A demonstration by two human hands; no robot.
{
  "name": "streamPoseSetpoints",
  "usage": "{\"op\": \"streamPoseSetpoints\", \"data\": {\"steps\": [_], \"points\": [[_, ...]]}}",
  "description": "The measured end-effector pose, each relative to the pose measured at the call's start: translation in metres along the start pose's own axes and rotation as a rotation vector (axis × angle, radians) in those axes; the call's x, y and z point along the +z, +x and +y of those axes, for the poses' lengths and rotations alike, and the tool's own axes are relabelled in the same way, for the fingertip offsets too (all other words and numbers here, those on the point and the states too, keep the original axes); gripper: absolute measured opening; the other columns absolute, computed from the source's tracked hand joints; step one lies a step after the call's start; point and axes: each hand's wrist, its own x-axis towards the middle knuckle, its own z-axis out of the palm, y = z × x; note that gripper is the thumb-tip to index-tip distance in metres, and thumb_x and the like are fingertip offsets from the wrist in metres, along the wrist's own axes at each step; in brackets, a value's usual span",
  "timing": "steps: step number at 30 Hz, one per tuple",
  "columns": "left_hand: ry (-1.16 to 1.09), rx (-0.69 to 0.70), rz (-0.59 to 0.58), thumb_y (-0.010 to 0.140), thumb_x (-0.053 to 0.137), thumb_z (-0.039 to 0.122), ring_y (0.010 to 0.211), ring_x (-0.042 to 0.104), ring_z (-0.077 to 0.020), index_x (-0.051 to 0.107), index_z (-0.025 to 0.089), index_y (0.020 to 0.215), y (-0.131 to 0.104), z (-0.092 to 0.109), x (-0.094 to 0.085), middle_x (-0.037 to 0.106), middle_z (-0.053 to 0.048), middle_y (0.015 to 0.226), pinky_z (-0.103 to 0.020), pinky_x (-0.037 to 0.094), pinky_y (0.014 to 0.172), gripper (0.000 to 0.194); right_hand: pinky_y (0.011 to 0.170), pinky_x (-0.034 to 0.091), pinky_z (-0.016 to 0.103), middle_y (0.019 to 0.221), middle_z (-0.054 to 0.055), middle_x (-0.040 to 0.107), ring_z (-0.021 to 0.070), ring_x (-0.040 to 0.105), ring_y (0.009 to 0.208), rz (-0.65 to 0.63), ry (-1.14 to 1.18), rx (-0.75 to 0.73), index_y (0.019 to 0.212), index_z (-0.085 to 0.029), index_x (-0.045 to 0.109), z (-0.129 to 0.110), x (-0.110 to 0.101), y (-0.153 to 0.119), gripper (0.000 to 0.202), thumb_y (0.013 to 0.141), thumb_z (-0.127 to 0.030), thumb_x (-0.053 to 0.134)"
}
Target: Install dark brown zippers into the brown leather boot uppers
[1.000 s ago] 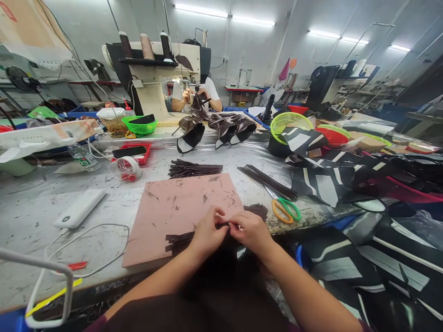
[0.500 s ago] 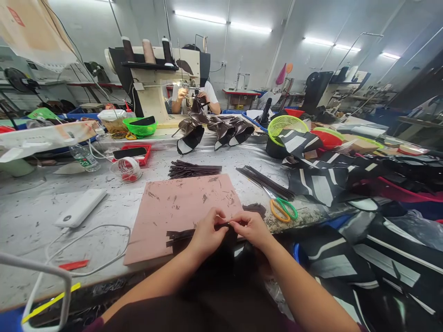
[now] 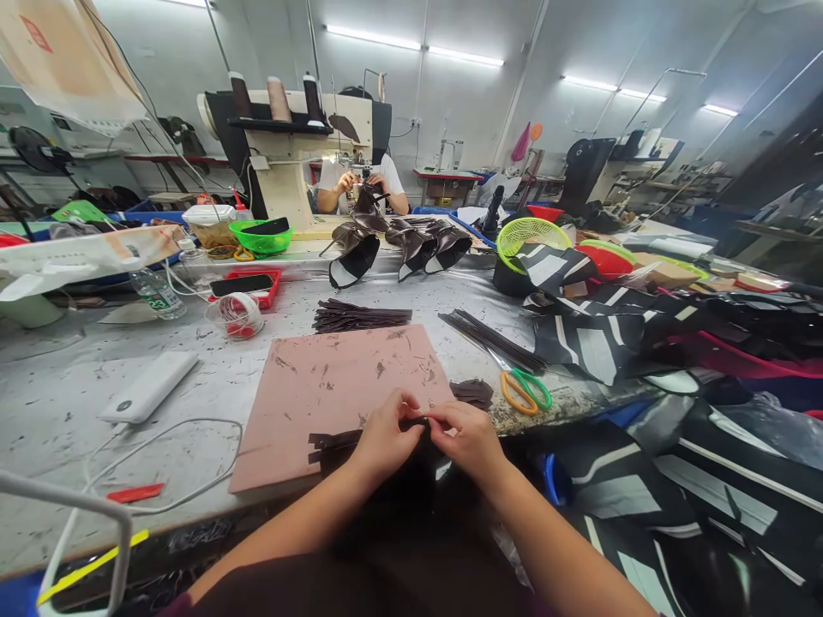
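Note:
Above the front edge of a pink board [image 3: 347, 377], my left hand [image 3: 389, 435] pinches a dark piece of material [image 3: 421, 441] between thumb and fingers. Close beside it, my right hand [image 3: 468, 439] pinches the same piece's upper edge. Most of this piece is lost in shadow below the hands, so its exact kind is unclear. Dark zipper strips [image 3: 331, 444] poke out to the left of my left wrist, on the board. Right of the board, dark brown scraps [image 3: 472, 392] lie near my right hand.
Scissors [image 3: 524, 390] with orange and green handles lie right, beside a bundle of dark strips [image 3: 492, 337]. Another strip bundle [image 3: 360, 315] lies behind the board. Brown boot uppers [image 3: 353, 253] stand farther back. A white power bank [image 3: 151, 386] is left. A co-worker sits behind the sewing machine [image 3: 283, 163].
My right hand has shifted slightly, its fingers now more curled at the dark piece's edge. My left hand keeps its pinch in nearly the same place.

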Motion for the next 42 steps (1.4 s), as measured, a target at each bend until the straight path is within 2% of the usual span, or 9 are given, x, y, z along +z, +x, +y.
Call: {"op": "streamPoseSetpoints", "data": {"steps": [5,9,14,20,24,30,35,39,42], "points": [[0.006,-0.010,-0.032,0.066,0.049,0.014,0.075,0.058,-0.0148,0.042,0.022,0.082,0.001,0.005,-0.001,0.061,0.002,0.076,-0.028,0.043,0.072,0.019,0.043,0.042,0.024,0.057,0.001,0.060,0.0127,0.052,0.048,0.160,0.389,0.401,0.063,-0.019,0.060,0.009,0.009,-0.001,0.012,0.069,-0.026,0.052],[0.063,-0.019,-0.076,0.067,0.049,0.015,0.078,0.057,-0.0154,0.043,0.023,0.087,0.001,0.004,-0.008,0.061,0.003,0.077,-0.030,0.042,0.075,0.023,0.038,0.037,0.024,0.049,0.000,0.051,0.0123,0.045,0.042,0.297,0.546,0.570,0.052,-0.021,0.047,0.037,-0.020,-0.015,0.029,0.074,-0.039,0.040],[0.118,-0.030,-0.133,0.068,0.050,0.017,0.083,0.057,-0.0166,0.046,0.023,0.091,-0.002,0.007,-0.017,0.061,0.000,0.085,-0.031,0.042,0.076,0.024,0.068,0.047,0.040,0.075,0.007,0.065,0.0246,0.058,0.073,-0.039,0.005,0.555,0.071,-0.019,0.064,0.056,-0.068,-0.053,0.018,0.059,-0.032,0.062],[0.116,0.018,-0.177,0.069,0.051,0.017,0.080,0.057,-0.0161,0.049,0.022,0.092,-0.003,0.016,-0.015,0.060,0.000,0.086,-0.029,0.043,0.073,0.024,0.072,0.047,0.034,0.090,0.006,0.066,0.0222,0.059,0.080,-0.471,0.285,0.400,0.096,-0.019,0.063,-0.004,-0.018,-0.053,0.028,0.071,-0.032,0.059],[0.127,0.007,-0.314,0.067,0.056,0.018,0.076,0.057,-0.0155,0.045,0.024,0.112,-0.014,0.010,-0.047,0.061,0.002,0.080,-0.027,0.043,0.070,0.046,0.059,0.047,0.029,0.066,0.002,0.063,0.0191,0.058,0.064,-0.338,0.272,0.431,0.071,-0.018,0.063,-0.026,-0.005,-0.040,0.025,0.079,-0.037,0.049],[0.132,0.021,-0.531,0.067,0.062,0.022,0.085,0.058,-0.0164,0.061,0.026,0.093,-0.047,0.036,-0.114,0.065,0.003,0.093,-0.022,0.043,0.073,0.027,0.037,0.033,0.022,0.042,-0.004,0.045,0.0111,0.044,0.039,-0.170,0.252,0.426,0.057,-0.020,0.055,-0.050,-0.069,-0.010,0.032,0.075,-0.046,0.053],[0.408,0.171,-0.090,0.070,0.058,0.028,0.070,0.058,-0.0149,0.063,0.022,0.079,-0.031,0.073,-0.145,0.064,0.003,0.074,-0.022,0.042,0.064,0.012,0.034,0.030,0.019,0.035,-0.006,0.043,0.0087,0.044,0.032,-0.116,0.135,0.283,0.049,-0.020,0.045,-0.084,-0.082,0.071,0.036,0.072,-0.044,0.059],[0.813,0.303,0.620,0.075,0.052,0.037,0.069,0.057,-0.0170,0.063,0.021,0.083,-0.020,0.097,-0.168,0.062,0.001,0.070,-0.027,0.039,0.067,0.021,0.044,0.041,0.019,0.049,-0.006,0.052,0.0098,0.055,0.045,0.129,0.223,0.037,0.060,-0.019,0.051,-0.090,-0.053,0.132,0.030,0.074,-0.045,0.057],[0.967,0.401,0.808,0.081,0.043,0.037,0.077,0.057,-0.0196,0.063,0.020,0.083,-0.029,0.096,-0.173,0.062,-0.002,0.074,-0.031,0.038,0.074,0.026,0.056,0.047,0.024,0.064,-0.003,0.060,0.0128,0.061,0.060,0.174,0.328,-0.055,0.072,-0.019,0.056,-0.075,-0.026,0.137,0.027,0.077,-0.045,0.053]]}}
